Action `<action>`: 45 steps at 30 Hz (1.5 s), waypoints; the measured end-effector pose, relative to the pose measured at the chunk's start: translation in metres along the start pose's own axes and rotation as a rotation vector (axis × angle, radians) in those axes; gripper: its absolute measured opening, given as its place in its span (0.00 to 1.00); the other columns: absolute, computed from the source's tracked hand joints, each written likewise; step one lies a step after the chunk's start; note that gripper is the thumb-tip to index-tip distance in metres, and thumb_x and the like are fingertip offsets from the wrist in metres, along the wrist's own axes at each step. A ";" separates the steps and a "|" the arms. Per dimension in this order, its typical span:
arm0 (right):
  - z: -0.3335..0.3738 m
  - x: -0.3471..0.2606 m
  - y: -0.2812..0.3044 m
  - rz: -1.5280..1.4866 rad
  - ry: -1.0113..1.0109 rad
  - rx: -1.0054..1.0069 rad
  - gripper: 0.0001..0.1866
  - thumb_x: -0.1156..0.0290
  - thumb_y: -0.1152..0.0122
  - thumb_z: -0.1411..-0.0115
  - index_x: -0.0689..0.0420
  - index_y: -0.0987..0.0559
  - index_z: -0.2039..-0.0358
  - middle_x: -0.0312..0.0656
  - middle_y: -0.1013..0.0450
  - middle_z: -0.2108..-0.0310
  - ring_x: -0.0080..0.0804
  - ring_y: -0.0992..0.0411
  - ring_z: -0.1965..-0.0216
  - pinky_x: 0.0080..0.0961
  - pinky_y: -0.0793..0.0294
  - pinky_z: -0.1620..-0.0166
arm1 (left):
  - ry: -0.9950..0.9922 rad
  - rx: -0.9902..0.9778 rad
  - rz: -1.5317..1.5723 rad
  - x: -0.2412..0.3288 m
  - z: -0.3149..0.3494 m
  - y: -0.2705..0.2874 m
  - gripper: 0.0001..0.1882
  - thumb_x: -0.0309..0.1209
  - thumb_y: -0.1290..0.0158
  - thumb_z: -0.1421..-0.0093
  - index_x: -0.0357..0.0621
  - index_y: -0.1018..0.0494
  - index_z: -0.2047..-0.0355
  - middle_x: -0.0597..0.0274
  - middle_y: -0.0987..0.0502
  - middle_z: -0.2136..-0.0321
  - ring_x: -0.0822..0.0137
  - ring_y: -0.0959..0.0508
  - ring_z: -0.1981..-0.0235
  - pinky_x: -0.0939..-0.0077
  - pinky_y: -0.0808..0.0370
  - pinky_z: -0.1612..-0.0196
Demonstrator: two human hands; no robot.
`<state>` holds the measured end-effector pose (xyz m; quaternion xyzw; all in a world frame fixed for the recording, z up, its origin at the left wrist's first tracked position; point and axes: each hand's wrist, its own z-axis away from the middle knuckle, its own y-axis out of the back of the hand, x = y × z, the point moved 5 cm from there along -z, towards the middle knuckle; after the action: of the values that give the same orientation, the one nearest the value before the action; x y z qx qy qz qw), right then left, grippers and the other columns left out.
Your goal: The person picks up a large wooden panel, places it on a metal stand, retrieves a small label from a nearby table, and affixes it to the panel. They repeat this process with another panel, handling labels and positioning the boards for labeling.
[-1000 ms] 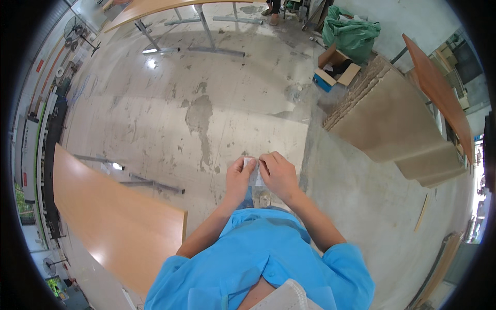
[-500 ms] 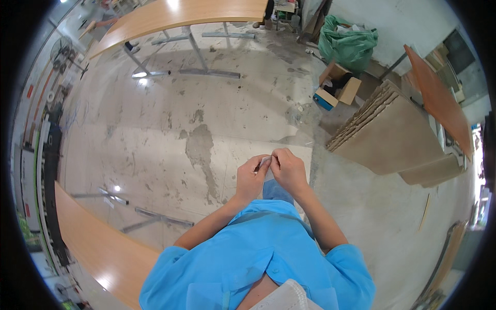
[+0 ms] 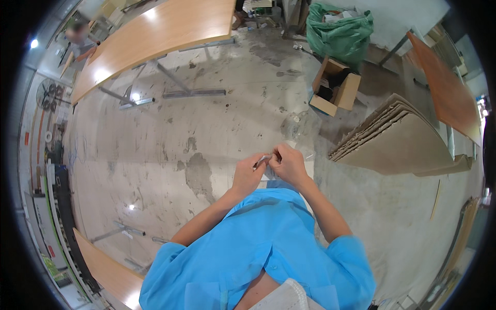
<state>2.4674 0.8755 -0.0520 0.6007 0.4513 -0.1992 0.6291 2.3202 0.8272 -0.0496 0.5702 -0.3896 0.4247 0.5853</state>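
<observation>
My left hand [image 3: 248, 174] and my right hand [image 3: 290, 164] meet in front of my body, above the floor. Between the left thumb and fingers sits a small whitish, flat piece [image 3: 262, 161], too small to name. The right fingertips pinch at its edge, and whatever else they hold is hidden behind them. Both hands are closed, their fingertips nearly touching.
Ahead on the left stands a long wooden-topped table [image 3: 165, 26] with metal legs; another tabletop [image 3: 106, 266] lies near left. To the right are stacked cardboard sheets [image 3: 398, 139], an open box [image 3: 336, 93] and a green sack [image 3: 338, 33]. A person [image 3: 80, 41] is beyond the far table.
My view has shifted, so the far table and box sit differently in the picture. The hands stay together, the right fingers still at the small whitish piece.
</observation>
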 end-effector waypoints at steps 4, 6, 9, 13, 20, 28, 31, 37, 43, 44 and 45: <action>-0.067 0.026 0.035 -0.145 -0.042 -0.011 0.07 0.72 0.39 0.42 0.60 0.23 0.66 0.47 0.23 0.70 0.44 0.23 0.70 0.34 0.25 0.66 | 0.115 -0.030 0.026 0.009 -0.082 -0.008 0.11 0.28 0.45 0.35 0.38 0.21 0.54 0.66 0.21 0.72 0.79 0.28 0.72 0.80 0.31 0.70; -0.094 0.034 0.045 -0.180 -0.048 -0.012 0.07 0.73 0.39 0.41 0.62 0.22 0.64 0.46 0.22 0.70 0.38 0.23 0.71 0.30 0.25 0.66 | 0.143 -0.003 0.187 0.011 -0.119 -0.014 0.12 0.27 0.45 0.35 0.39 0.22 0.53 0.66 0.20 0.70 0.79 0.26 0.70 0.80 0.28 0.67; -0.132 0.055 0.055 -0.256 -0.228 0.071 0.07 0.74 0.39 0.39 0.63 0.21 0.62 0.45 0.22 0.68 0.34 0.22 0.70 0.28 0.24 0.65 | 0.200 -0.013 0.247 0.007 -0.172 -0.023 0.12 0.26 0.44 0.36 0.34 0.22 0.53 0.62 0.18 0.69 0.76 0.23 0.69 0.79 0.25 0.64; -0.176 0.074 0.065 -0.220 -0.230 0.184 0.07 0.75 0.39 0.39 0.63 0.20 0.62 0.45 0.22 0.68 0.30 0.23 0.70 0.26 0.25 0.66 | 0.353 -0.032 0.588 -0.012 -0.229 -0.036 0.14 0.24 0.43 0.36 0.35 0.23 0.50 0.62 0.19 0.63 0.75 0.21 0.64 0.78 0.24 0.60; -0.278 0.095 0.079 -0.026 -0.162 0.223 0.04 0.75 0.40 0.42 0.61 0.22 0.66 0.48 0.23 0.68 0.47 0.23 0.69 0.37 0.25 0.66 | 0.323 -0.144 0.598 -0.018 -0.340 -0.038 0.13 0.23 0.44 0.36 0.35 0.22 0.52 0.61 0.18 0.63 0.74 0.21 0.64 0.77 0.24 0.60; -0.384 0.110 0.096 0.139 -0.176 0.189 0.04 0.75 0.40 0.41 0.61 0.23 0.66 0.49 0.25 0.71 0.45 0.25 0.71 0.37 0.27 0.67 | 0.228 -0.208 0.323 0.004 -0.455 -0.018 0.13 0.21 0.45 0.39 0.36 0.20 0.54 0.61 0.18 0.68 0.74 0.21 0.67 0.77 0.24 0.64; -0.415 0.118 0.100 0.129 -0.175 0.161 0.04 0.73 0.41 0.42 0.59 0.24 0.67 0.47 0.24 0.70 0.49 0.24 0.69 0.41 0.27 0.67 | 0.186 -0.275 0.320 0.004 -0.486 -0.012 0.14 0.20 0.45 0.40 0.36 0.20 0.54 0.61 0.18 0.67 0.75 0.22 0.66 0.78 0.24 0.63; -0.470 0.134 0.097 0.110 -0.156 0.142 0.05 0.73 0.39 0.46 0.58 0.26 0.69 0.44 0.25 0.73 0.45 0.24 0.73 0.38 0.26 0.70 | 0.265 -0.240 0.365 -0.008 -0.533 -0.009 0.16 0.18 0.48 0.40 0.36 0.20 0.52 0.62 0.18 0.65 0.76 0.22 0.65 0.79 0.24 0.62; -0.532 0.173 0.098 0.045 -0.141 0.249 0.07 0.74 0.38 0.54 0.57 0.26 0.73 0.42 0.27 0.77 0.41 0.26 0.78 0.35 0.27 0.74 | 0.163 -0.050 0.387 0.003 -0.584 -0.016 0.12 0.20 0.47 0.39 0.36 0.20 0.55 0.61 0.18 0.69 0.74 0.22 0.69 0.77 0.25 0.66; -0.546 0.180 0.100 0.041 -0.115 0.262 0.07 0.74 0.38 0.55 0.57 0.26 0.74 0.42 0.28 0.78 0.40 0.26 0.78 0.35 0.27 0.74 | 0.138 -0.025 0.307 0.005 -0.598 -0.017 0.12 0.21 0.47 0.39 0.37 0.20 0.55 0.60 0.18 0.69 0.74 0.22 0.69 0.77 0.25 0.66; -0.560 0.187 0.103 0.037 -0.085 0.274 0.07 0.75 0.38 0.55 0.57 0.26 0.74 0.42 0.28 0.79 0.40 0.26 0.78 0.35 0.28 0.74 | 0.112 0.006 0.228 0.008 -0.614 -0.018 0.12 0.21 0.46 0.39 0.37 0.20 0.56 0.58 0.18 0.69 0.73 0.21 0.69 0.77 0.25 0.66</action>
<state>2.4611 1.4743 -0.0710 0.6802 0.3816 -0.2727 0.5634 2.3224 1.4407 -0.0761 0.4993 -0.4174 0.5207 0.5526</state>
